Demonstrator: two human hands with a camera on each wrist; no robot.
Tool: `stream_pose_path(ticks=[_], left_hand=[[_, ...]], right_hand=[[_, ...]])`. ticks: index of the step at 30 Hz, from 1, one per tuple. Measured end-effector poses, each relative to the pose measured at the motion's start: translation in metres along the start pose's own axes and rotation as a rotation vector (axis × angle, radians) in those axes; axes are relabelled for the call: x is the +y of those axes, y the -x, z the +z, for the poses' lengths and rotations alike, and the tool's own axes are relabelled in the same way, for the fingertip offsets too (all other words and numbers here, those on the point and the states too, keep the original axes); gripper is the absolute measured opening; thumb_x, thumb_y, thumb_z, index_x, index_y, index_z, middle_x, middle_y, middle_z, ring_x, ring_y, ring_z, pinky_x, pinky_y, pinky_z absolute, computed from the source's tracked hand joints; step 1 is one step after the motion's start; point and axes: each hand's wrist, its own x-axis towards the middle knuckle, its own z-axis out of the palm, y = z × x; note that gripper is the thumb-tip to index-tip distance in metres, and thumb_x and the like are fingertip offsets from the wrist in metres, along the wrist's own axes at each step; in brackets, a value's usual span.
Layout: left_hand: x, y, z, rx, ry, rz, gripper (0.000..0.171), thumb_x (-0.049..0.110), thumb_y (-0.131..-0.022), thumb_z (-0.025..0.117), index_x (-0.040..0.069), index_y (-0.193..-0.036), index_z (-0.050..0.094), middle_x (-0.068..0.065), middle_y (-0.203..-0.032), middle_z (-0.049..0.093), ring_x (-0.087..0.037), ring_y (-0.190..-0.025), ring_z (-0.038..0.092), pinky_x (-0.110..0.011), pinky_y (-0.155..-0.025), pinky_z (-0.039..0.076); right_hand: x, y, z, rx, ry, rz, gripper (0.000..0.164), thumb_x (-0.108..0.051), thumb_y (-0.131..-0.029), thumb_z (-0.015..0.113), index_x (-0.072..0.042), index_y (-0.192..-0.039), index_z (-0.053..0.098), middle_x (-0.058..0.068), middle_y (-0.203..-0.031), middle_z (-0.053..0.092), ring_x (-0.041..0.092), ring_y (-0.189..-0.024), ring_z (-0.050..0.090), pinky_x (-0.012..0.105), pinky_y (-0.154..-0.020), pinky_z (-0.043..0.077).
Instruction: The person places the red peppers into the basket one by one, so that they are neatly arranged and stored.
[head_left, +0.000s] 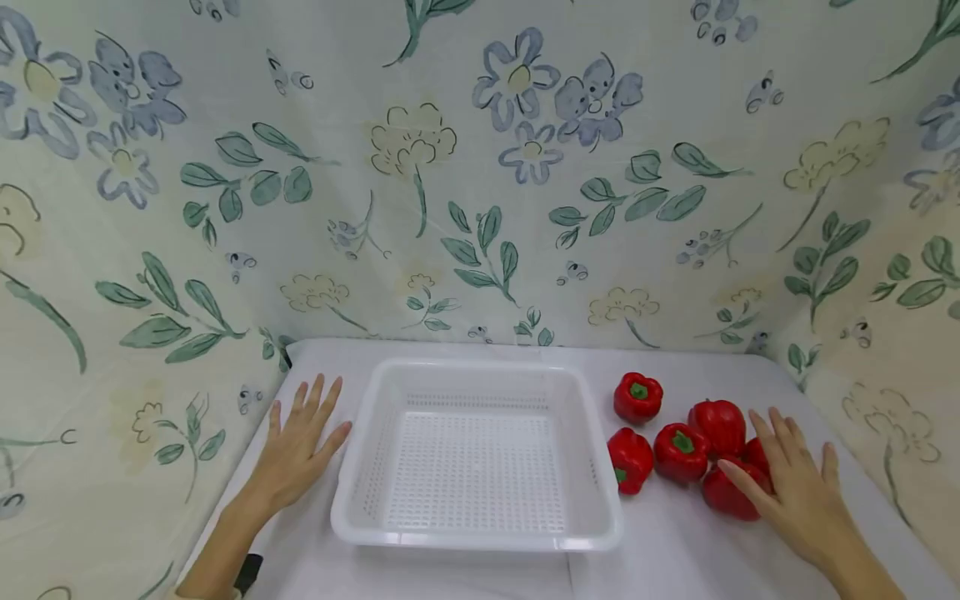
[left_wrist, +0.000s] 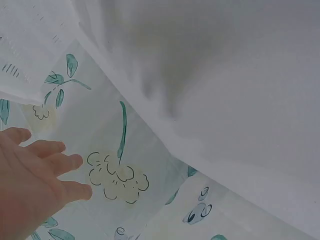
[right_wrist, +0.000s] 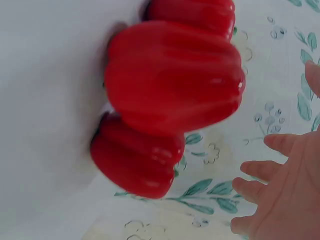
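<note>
On white tabletop [head_left: 480, 577], two peppers [head_left: 681, 467] point stem-up.

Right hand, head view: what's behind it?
Behind the right hand, at least two red peppers partly show, on the white tabletop. The portions the hand covers, and anything wholly behind it, can't be seen.

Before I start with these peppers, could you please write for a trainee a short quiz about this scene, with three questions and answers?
1. Relative to the basket, where are the peppers in the head view: A) inside, B) right, C) left?
2. True or false: a hand grips a pepper.
3. What pattern covers the curtain?

Key: 1. B. 2. False; the left hand and right hand hold nothing. 3. Flowers and leaves.
</note>
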Motion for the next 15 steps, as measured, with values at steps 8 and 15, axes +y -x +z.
stream_pose_path(ticks=[8,15], left_hand=[[0.013,-0.005,0.009,-0.039,0.103,0.005,0.072,0.045,-0.107,0.047,0.021,-0.168,0.017,-0.022,-0.171,0.02,-0.051,-0.158,0.011,-0.076,-0.124,-0.005],[0.023,-0.004,0.013,-0.059,0.162,-0.003,0.07,0.043,-0.107,0.049,0.02,-0.167,0.021,-0.019,-0.171,0.025,-0.053,-0.157,0.017,-0.076,-0.124,-0.003]], right_hand=[[0.041,0.012,-0.006,0.034,0.006,0.124,0.095,-0.055,-0.104,0.045,0.006,-0.162,0.001,0.042,-0.162,-0.002,0.058,-0.153,-0.01,0.075,-0.114,-0.027],[0.074,0.017,0.0,-0.012,-0.047,0.263,0.098,-0.056,-0.106,0.042,0.013,-0.158,-0.004,0.045,-0.16,-0.001,0.061,-0.151,-0.005,0.086,-0.112,-0.007]])
